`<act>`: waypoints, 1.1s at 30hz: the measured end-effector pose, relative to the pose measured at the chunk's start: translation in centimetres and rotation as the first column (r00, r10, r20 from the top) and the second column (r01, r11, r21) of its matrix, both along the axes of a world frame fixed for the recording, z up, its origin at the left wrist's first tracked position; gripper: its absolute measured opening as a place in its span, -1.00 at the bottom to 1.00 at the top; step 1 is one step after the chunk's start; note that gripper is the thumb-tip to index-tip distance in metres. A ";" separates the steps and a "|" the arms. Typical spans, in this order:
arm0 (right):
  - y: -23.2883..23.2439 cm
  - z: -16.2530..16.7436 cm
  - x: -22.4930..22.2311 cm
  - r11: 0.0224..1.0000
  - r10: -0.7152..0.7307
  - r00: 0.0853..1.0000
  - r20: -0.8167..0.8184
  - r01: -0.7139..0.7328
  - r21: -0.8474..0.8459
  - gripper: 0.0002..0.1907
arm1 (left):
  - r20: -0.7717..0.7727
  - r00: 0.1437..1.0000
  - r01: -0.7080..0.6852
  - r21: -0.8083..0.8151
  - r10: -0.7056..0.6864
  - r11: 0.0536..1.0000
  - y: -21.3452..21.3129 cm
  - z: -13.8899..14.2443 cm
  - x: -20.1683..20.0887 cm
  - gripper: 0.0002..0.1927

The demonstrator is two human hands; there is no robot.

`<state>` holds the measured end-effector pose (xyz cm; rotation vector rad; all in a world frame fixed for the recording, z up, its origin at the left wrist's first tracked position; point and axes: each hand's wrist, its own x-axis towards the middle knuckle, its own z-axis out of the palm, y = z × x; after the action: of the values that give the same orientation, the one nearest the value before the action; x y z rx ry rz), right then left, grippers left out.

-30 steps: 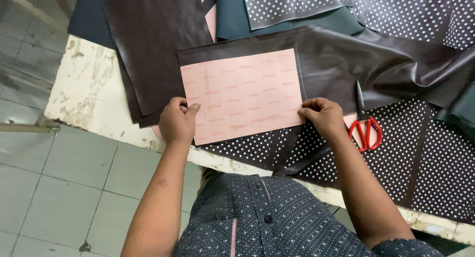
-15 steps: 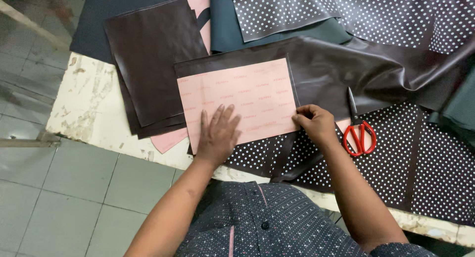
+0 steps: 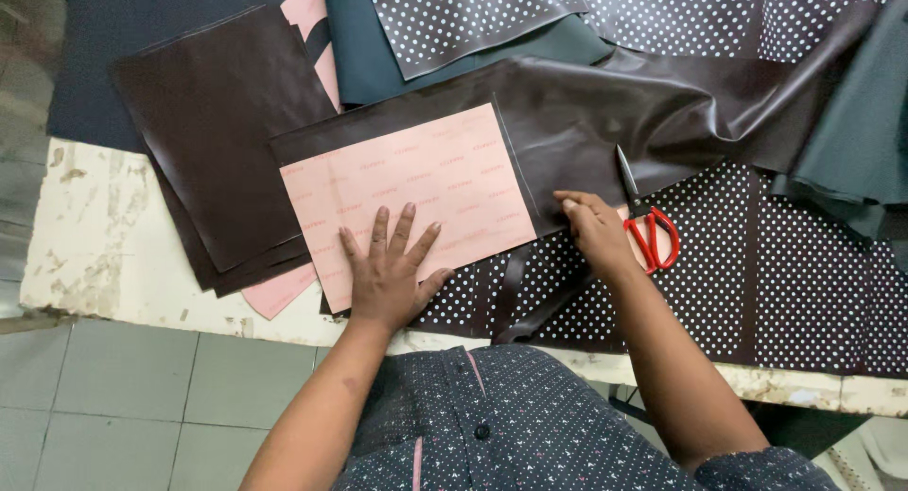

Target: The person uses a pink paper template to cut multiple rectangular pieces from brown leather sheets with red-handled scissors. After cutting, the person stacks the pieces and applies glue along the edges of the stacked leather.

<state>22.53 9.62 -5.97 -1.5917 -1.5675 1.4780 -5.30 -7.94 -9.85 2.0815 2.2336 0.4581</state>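
A pink rectangular sheet [image 3: 416,188] lies on a dark brown leather piece [image 3: 605,122] on the worn white table [image 3: 95,245]. My left hand [image 3: 390,269] lies flat on the sheet's near edge, fingers spread, holding nothing. My right hand [image 3: 594,231] rests with curled fingers at the sheet's right corner, on the leather edge, just left of the red-handled scissors [image 3: 648,221]. The scissors lie untouched on dark white-dotted fabric [image 3: 776,264].
A stack of cut dark brown leather pieces [image 3: 218,141] lies at the left, with pink sheet corners showing under it. Teal fabric [image 3: 407,56] and more dotted fabric [image 3: 473,13] lie at the back. Grey floor tiles [image 3: 123,406] show below the table edge.
My left hand left the sheet's near-left corner and now presses flat on its near edge. My right hand shifted along the sheet's right corner, closer to the scissors.
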 end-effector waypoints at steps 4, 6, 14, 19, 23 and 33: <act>-1.0 -0.3 -0.2 0.999 -0.022 0.997 -0.072 0.024 0.033 -0.66 | -0.013 1.000 -0.022 -0.050 0.021 0.998 0.1 -0.2 0.1 -0.28; -0.6 -0.5 -0.6 0.988 0.000 0.995 -0.104 0.016 0.151 -0.65 | -0.020 0.999 -0.032 -0.072 0.030 0.997 0.2 -0.3 0.0 -0.29; 4.6 0.2 -5.7 0.983 -0.038 0.952 -0.305 0.090 0.159 -0.70 | -0.054 0.998 -0.029 -0.087 0.025 0.996 0.2 -0.3 0.2 -0.31; 6.5 0.8 -8.8 0.948 0.128 0.951 -0.282 -0.034 0.316 -0.73 | -0.013 0.999 -0.042 -0.103 0.041 0.994 0.2 -0.1 0.2 -0.30; 7.0 0.7 -9.9 0.887 0.168 0.967 -0.190 -0.064 0.457 -0.75 | -0.012 0.999 -0.045 -0.064 0.044 0.997 0.1 -0.2 0.3 -0.31; 6.9 0.7 -10.0 0.850 0.138 0.988 0.068 -0.154 0.504 -0.74 | -0.015 0.999 -0.038 -0.077 0.037 0.996 0.1 -0.2 0.2 -0.31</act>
<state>12.51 16.55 -5.30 -1.2080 -1.9321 0.9847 -5.06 -7.82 -10.03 2.0154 2.2630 0.3549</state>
